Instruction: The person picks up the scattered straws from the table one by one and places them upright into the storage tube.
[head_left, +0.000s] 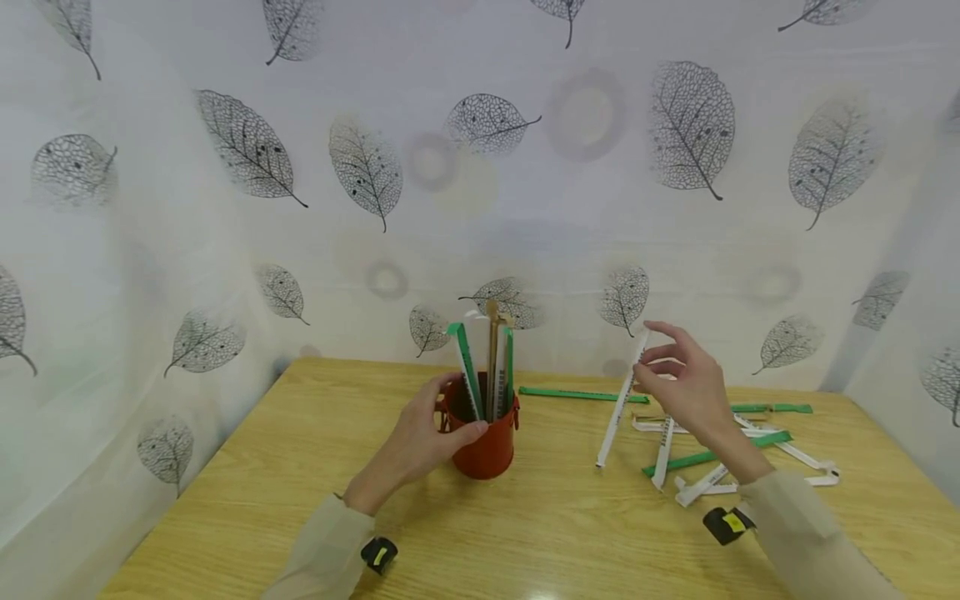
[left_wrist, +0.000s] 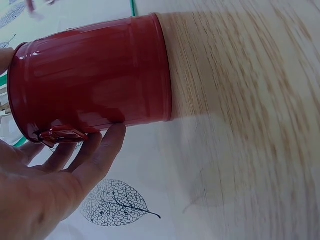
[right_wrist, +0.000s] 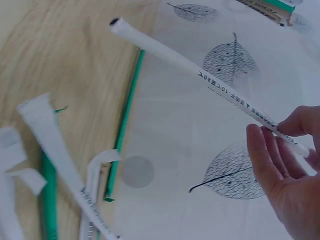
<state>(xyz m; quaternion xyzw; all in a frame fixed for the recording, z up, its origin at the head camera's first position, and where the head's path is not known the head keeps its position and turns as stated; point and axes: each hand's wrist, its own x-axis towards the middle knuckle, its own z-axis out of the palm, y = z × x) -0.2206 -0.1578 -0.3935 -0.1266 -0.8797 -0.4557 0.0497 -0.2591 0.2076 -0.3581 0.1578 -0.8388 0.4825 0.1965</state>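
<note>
1. The white packet (head_left: 624, 404) is held aslant to the right of the red pot (head_left: 483, 457), pinched near its upper end by the right hand (head_left: 688, 387); since only that end is gripped, it could be twisted or dropped.
2. The red pot is grasped at its rim and side by the left hand (head_left: 420, 433); it could be tipped by an uneven pull, with tall packets (head_left: 468, 373) leaning inside it.
3. On the bench (head_left: 555, 517), farther right of the red pot, loose packets (head_left: 705, 457) are piled crosswise; they could be scattered if brushed by the right sleeve (head_left: 791, 508).
</note>
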